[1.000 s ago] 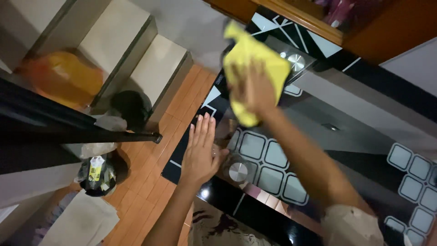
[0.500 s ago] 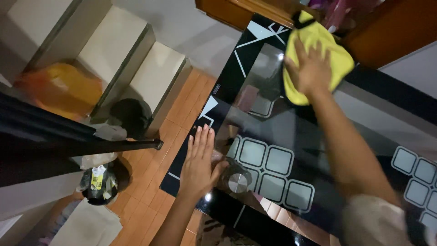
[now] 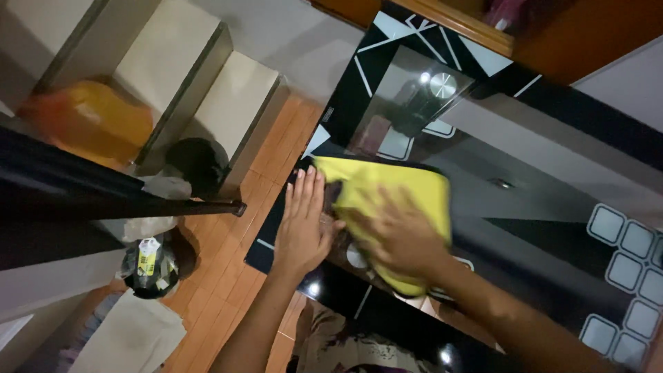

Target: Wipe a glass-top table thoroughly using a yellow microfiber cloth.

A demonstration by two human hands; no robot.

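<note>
A black glass table (image 3: pixel 525 173) with white line and square patterns fills the right of the view. My right hand (image 3: pixel 400 238) presses a yellow cloth (image 3: pixel 394 190) flat on the glass near the table's near left corner; the hand is blurred. My left hand (image 3: pixel 304 224) lies flat, fingers together, on the table's left edge, right beside the cloth and touching its left side. A round metal fitting (image 3: pixel 443 85) shows under the glass at the far end.
Pale steps (image 3: pixel 207 90) rise at the upper left above a wooden floor (image 3: pixel 235 269). An orange bag (image 3: pixel 90 121), a dark round object (image 3: pixel 199 162), a black bar (image 3: pixel 138 207) and a small bottle (image 3: pixel 146 262) lie left of the table. A wooden cabinet (image 3: pixel 587 34) stands behind.
My right hand has swept the yellow cloth from the table's far end back to the near left corner, next to my left hand. My left hand has stayed in place.
</note>
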